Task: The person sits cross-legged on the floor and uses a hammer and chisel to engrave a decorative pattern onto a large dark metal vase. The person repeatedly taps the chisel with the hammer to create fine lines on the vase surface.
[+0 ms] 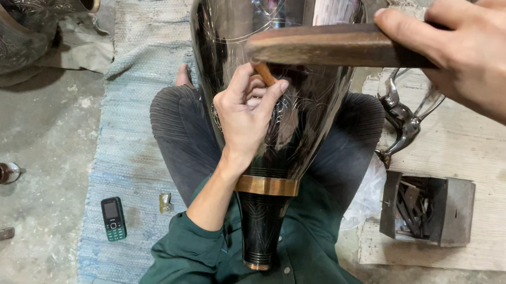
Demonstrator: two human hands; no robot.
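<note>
An engraving step is judged in hand: a dark metal vase (269, 118) lies across the lap, a small chisel (265, 73) pinched against it by the left hand (245, 111), a wooden mallet (339, 45) clenched above by the right hand (503, 55), a square, measured strike being called for next.
</note>
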